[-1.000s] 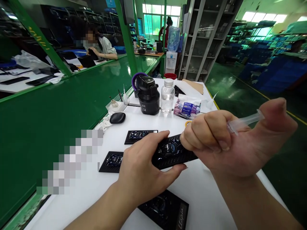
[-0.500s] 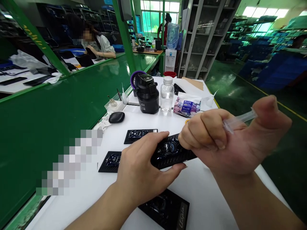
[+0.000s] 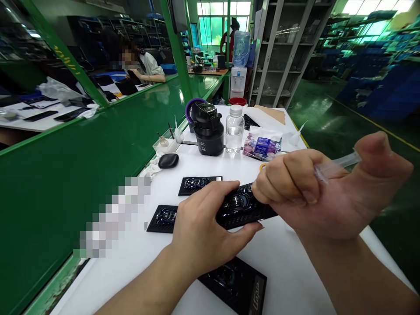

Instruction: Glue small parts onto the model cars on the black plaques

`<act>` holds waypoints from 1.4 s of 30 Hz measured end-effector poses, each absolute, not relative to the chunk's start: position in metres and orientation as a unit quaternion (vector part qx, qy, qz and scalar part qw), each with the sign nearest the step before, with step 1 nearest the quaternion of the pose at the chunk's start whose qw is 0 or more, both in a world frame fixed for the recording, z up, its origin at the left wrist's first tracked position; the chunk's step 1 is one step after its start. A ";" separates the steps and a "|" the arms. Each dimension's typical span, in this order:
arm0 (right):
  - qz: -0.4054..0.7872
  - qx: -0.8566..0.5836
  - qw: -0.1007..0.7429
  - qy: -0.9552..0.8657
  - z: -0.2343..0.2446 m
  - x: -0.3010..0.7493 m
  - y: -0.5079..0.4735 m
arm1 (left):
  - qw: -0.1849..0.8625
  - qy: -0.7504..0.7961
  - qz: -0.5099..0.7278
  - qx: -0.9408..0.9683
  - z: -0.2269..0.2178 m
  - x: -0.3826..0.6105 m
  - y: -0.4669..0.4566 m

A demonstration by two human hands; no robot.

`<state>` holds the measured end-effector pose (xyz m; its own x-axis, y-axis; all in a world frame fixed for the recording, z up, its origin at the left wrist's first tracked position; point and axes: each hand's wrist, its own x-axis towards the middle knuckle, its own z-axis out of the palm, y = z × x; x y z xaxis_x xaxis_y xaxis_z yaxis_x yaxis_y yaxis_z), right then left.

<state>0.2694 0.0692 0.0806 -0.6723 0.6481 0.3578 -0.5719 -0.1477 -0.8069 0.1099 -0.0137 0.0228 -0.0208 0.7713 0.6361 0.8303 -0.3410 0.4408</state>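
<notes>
My left hand [image 3: 205, 223] is closed round the edges of a black plaque [image 3: 238, 203] with a raised glossy car on it, held tilted above the table. Wrapped in the fingers of my right hand [image 3: 305, 192] is a clear plastic syringe [image 3: 339, 165], the thumb pressing the end of its plunger. The syringe's tip is hidden behind the fist, which is over the plaque's right part. Two similar plaques, a far one [image 3: 197, 184] and a nearer one [image 3: 162, 218], lie to the left. A third plaque [image 3: 234, 284], with a "Utopia" plate, lies below my left hand.
Farther back on the white table [image 3: 131, 280] stand a black jug [image 3: 210, 131], a clear bottle [image 3: 234, 133] and a purple packet [image 3: 262, 144]. A black mouse-like object [image 3: 168, 160] sits at left, by the green ledge [image 3: 82, 153]. A person [image 3: 147, 65] sits beyond it.
The whole view has shifted slightly, so things appear farther right. Both hands keep the same grip on the plaque and the syringe.
</notes>
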 end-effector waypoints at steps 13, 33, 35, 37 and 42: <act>0.633 -0.022 0.342 -0.695 0.074 0.263 0.068 | 0.043 -0.574 -0.381 -0.724 0.026 0.106 -0.009; 0.456 -0.381 0.683 -0.425 -0.022 0.343 0.119 | -0.116 -0.734 -0.142 -0.653 -0.007 -0.042 -0.145; 0.443 -0.396 0.675 -0.437 -0.023 0.342 0.119 | -0.098 -0.738 -0.149 -0.650 -0.022 -0.039 -0.146; 0.457 -0.415 0.634 -0.465 -0.024 0.343 0.119 | -0.098 -0.735 -0.146 -0.655 -0.025 -0.030 -0.146; 0.511 -0.468 0.470 -0.546 -0.032 0.340 0.120 | -0.075 -0.674 -0.215 -0.703 0.019 0.007 -0.117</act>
<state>0.3398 0.1200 -0.0321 -0.1194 0.9922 0.0354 0.0304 0.0393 -0.9988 0.0068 -0.1166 0.0186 0.0004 0.9796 0.2010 0.9150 -0.0814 0.3952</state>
